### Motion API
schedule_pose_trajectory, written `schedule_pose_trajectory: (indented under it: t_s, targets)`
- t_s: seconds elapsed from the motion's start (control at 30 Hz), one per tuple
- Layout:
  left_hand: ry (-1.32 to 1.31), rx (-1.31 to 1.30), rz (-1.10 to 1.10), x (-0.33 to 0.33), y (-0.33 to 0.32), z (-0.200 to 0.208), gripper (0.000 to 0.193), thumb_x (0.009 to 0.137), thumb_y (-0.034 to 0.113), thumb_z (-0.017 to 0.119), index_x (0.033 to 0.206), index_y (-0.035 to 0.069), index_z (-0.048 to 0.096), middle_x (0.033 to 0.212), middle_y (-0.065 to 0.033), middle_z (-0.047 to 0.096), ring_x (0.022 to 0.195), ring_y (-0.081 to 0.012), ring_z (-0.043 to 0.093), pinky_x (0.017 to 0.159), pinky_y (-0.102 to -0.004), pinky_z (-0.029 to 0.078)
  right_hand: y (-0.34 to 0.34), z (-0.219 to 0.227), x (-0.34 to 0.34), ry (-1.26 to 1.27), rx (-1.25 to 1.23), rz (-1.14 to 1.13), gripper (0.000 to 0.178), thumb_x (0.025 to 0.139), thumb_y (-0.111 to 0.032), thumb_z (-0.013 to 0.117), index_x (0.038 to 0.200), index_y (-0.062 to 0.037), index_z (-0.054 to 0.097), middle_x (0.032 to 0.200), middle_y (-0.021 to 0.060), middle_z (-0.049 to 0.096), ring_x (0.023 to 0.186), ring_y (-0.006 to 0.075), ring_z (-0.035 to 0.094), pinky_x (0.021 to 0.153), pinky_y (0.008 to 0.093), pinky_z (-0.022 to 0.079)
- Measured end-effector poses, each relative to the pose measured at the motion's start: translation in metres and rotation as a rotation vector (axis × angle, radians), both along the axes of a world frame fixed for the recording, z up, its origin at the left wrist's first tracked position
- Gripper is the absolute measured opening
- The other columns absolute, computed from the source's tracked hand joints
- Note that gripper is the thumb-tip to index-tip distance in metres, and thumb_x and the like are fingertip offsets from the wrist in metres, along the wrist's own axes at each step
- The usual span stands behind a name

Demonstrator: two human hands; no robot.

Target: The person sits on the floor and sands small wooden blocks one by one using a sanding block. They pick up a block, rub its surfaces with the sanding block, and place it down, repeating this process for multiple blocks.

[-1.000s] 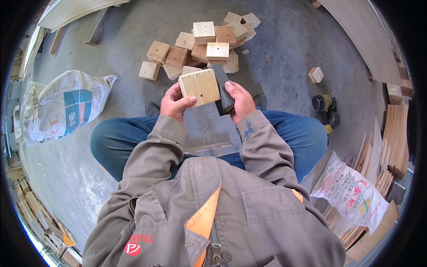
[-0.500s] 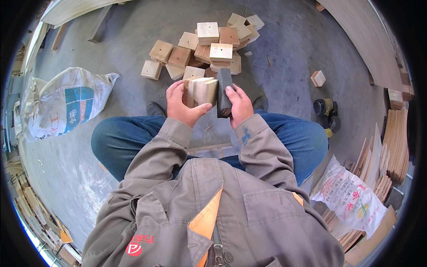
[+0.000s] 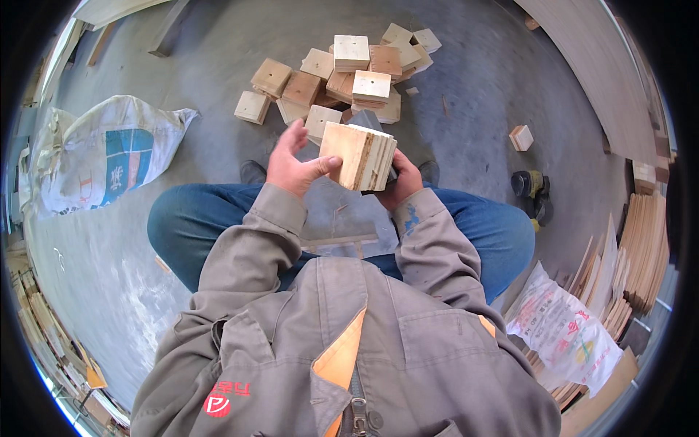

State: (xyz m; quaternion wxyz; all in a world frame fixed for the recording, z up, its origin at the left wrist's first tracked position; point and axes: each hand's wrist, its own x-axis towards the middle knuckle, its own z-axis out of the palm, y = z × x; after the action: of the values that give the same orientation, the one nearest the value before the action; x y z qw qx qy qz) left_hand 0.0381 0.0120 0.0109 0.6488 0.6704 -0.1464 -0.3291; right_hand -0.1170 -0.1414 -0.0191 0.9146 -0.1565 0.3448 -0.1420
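The left hand (image 3: 293,164), spread apart, touches a pale square layered-wood block (image 3: 357,156), the right hand (image 3: 404,183) clamped on a dark-grey oblong block (image 3: 367,119) behind.

You have two hands (image 3: 290,167), one held block (image 3: 346,155), one dark block (image 3: 366,119), over a dozen piled blocks (image 3: 352,51), one lone block (image 3: 521,138), two sacks (image 3: 109,156) and two shoes (image 3: 253,172).

Soft, bright light covers the held block (image 3: 360,156); below and left of it, a whitish floor patch (image 3: 144,320) may be glare; above-right, a pale board (image 3: 588,62) bows with fisheye distortion.
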Motion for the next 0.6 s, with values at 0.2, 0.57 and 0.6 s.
schedule_pose_trajectory:
  t_s: [0.2,0.57,0.6]
  targets:
    - [0.694,-0.132,-0.228,-0.002,0.003,0.001,0.087,0.076,0.025,0.092,0.145,-0.007,0.049,0.133,-0.0173,0.065,0.125,-0.0287,0.064,0.110,-0.0453,0.050,-0.001,0.006,-0.002,-0.006,-0.012,0.056,0.036,0.106,-0.024,0.049,0.131,-0.0030,0.064,0.125,0.0113,0.069,0.113,0.0231,0.068,0.100,0.0398,0.054]
    - [0.843,-0.072,-0.167,-0.011,0.002,-0.013,0.079,0.083,0.031,0.086,0.144,-0.004,0.050,0.132,-0.0167,0.065,0.121,-0.0300,0.066,0.109,-0.0492,0.051,-0.009,0.006,-0.002,0.125,-0.324,0.031,0.042,0.104,-0.022,0.059,0.137,0.0044,0.059,0.126,0.0141,0.069,0.112,0.0213,0.068,0.097,0.0364,0.055]
    - [0.852,-0.085,-0.143,-0.011,0.001,-0.015,0.078,0.083,0.029,0.086,0.144,-0.003,0.050,0.131,-0.0165,0.065,0.121,-0.0297,0.066,0.109,-0.0494,0.051,-0.010,0.003,-0.001,0.166,-0.368,0.032,0.045,0.103,-0.022,0.061,0.138,0.0061,0.057,0.127,0.0151,0.068,0.113,0.0214,0.067,0.098,0.0359,0.054]
